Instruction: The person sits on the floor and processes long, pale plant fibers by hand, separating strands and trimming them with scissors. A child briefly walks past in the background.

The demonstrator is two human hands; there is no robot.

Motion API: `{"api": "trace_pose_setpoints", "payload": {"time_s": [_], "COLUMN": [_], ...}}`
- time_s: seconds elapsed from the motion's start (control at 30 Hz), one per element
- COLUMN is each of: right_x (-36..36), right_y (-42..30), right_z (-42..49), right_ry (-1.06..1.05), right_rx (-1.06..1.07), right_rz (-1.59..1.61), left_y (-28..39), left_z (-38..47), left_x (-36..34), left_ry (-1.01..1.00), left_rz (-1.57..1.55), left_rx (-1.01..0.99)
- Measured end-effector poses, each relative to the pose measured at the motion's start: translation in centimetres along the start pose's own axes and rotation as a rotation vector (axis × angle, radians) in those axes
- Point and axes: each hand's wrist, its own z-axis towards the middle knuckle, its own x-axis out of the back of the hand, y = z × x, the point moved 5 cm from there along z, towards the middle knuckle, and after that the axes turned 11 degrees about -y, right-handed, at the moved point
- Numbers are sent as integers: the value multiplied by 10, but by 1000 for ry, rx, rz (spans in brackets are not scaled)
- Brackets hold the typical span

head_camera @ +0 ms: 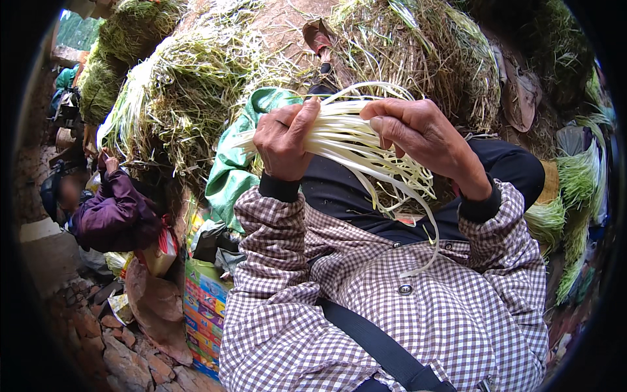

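Note:
A bundle of long, pale, blanched vegetable stalks (338, 127) lies across my lap. My left hand (284, 139) is closed around the bundle, with short white ends poking out at its left side. On the right, the fingers of my right hand (416, 130) are pinched against the upper stalks; the exact grip is partly hidden behind the knuckles. Thin yellowish tips droop below that hand, and one longer stalk (431, 220) curls down onto my checked shirt (392, 323). A green cloth (228, 171) is bunched beside my left wrist.
Heaps of cut greens and straw (186, 93) rise ahead, with another heap (421, 63) to the right. At left, a person in a purple jacket (117, 215) handles stalks. A colourful printed carton (203, 313) stands near broken bricks (127, 357). Green bundles (578, 181) lie far right.

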Motion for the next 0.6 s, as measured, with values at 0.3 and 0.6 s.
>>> {"api": "trace_pose_setpoints", "payload": {"time_s": [0.3, 0.6], "right_x": [-1, 3], "right_y": [4, -5], "right_z": [0, 8], "right_ry": [-124, -151], "right_rx": [-88, -27], "right_rz": [122, -49], "left_y": [2, 4], "left_z": [2, 4], "left_x": [1, 4], "left_ry": [-54, -95], "left_rz": [-3, 26], "left_rx": [-1, -17]}}
